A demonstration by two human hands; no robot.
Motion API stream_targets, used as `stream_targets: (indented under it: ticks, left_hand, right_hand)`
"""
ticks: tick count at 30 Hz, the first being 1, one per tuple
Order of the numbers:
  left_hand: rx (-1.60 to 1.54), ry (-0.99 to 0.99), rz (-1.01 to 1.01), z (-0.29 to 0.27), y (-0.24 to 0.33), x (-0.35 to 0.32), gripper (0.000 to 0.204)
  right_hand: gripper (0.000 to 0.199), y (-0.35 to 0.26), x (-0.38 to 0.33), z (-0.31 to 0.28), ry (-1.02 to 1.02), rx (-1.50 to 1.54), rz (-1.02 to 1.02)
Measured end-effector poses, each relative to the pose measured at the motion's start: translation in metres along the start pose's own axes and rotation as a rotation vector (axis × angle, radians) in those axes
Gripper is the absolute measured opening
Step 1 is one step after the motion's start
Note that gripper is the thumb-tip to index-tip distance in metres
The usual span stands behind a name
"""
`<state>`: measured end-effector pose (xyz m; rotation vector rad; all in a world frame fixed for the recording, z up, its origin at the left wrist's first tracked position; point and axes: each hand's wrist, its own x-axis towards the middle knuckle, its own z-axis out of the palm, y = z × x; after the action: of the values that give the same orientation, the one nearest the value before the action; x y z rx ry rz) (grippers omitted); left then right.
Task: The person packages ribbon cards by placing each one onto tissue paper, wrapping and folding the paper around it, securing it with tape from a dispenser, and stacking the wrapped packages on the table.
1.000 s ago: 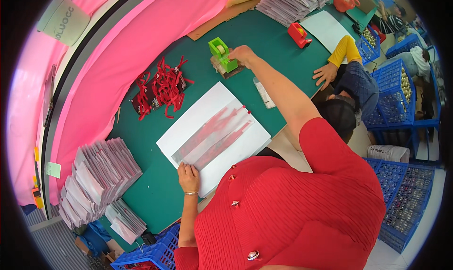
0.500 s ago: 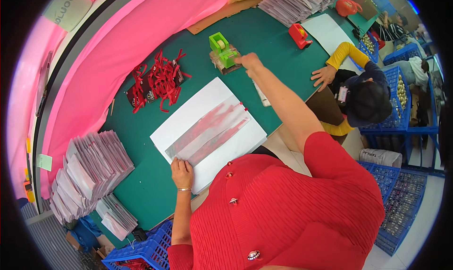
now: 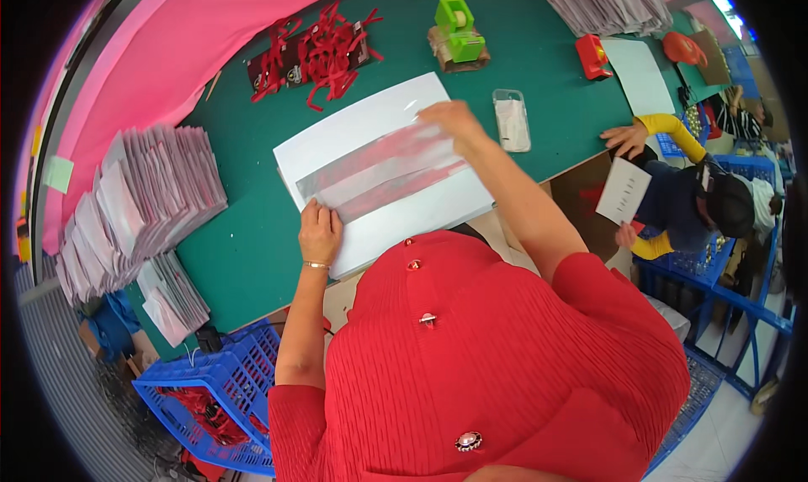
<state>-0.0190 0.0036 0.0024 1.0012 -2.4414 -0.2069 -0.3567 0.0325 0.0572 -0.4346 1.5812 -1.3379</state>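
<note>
A long clear plastic sleeve (image 3: 370, 175) with reddish contents lies across a stack of white paper (image 3: 362, 103) on the green table. At its left end my left hand (image 3: 321, 233) is closed on the sleeve's edge, a bracelet at the wrist. Over the sleeve's right end reaches my right hand (image 3: 455, 125), slightly blurred, its fingers drawn together. A small shiny mark shows on the paper beside its fingertips; what they hold is too small to make out. Beyond the paper, a green tape dispenser (image 3: 459, 31) rests on a brownish base.
Red ribbons (image 3: 324, 53) on dark cards lie at far left. Packed sleeves (image 3: 156, 200) are piled at left, more (image 3: 602, 6) at far right. A clear phone case (image 3: 511, 122) and red tape dispenser (image 3: 593, 58) sit rightward. A co-worker (image 3: 699, 191) holds a white card. A blue basket (image 3: 223, 398) stands below.
My right hand has left the green tape dispenser and come back over the sleeve's right end. My left hand stays at the left end. The co-worker now holds up a white card. The view has shifted.
</note>
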Motion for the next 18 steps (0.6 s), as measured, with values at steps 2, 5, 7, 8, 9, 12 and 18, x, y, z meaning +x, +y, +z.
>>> stream_targets:
  ticks: [2,5,7,8,9,12,18]
  left_hand:
    - [-0.012,0.005,0.016,0.002,-0.004,0.0,0.012]
    - [-0.038,-0.012,0.028,0.001,-0.004,0.0,0.014]
    - [-0.031,0.006,0.009,0.0,-0.003,-0.001,0.026]
    - [-0.035,0.006,0.012,-0.004,0.0,0.002,0.026]
    - [-0.02,-0.081,0.002,-0.008,0.004,0.005,0.038]
    - [0.04,-0.3,0.021,-0.024,0.018,0.022,0.06]
    - [0.296,-0.546,0.052,0.001,0.029,0.023,0.068]
  right_hand:
    - [0.011,-0.001,-0.036,0.039,-0.182,-0.092,0.154]
    - [0.009,0.032,-0.048,0.068,-0.312,0.036,0.426]
    - [0.012,0.05,-0.053,0.082,-0.298,0.058,0.494]
    - [0.019,0.057,-0.054,0.086,-0.281,0.083,0.564]
    - [0.019,0.064,-0.054,0.088,-0.276,0.084,0.563]
    - [0.019,0.072,-0.051,0.091,-0.232,0.048,0.578]
    - [0.013,0.069,-0.054,0.088,-0.245,0.113,0.646]
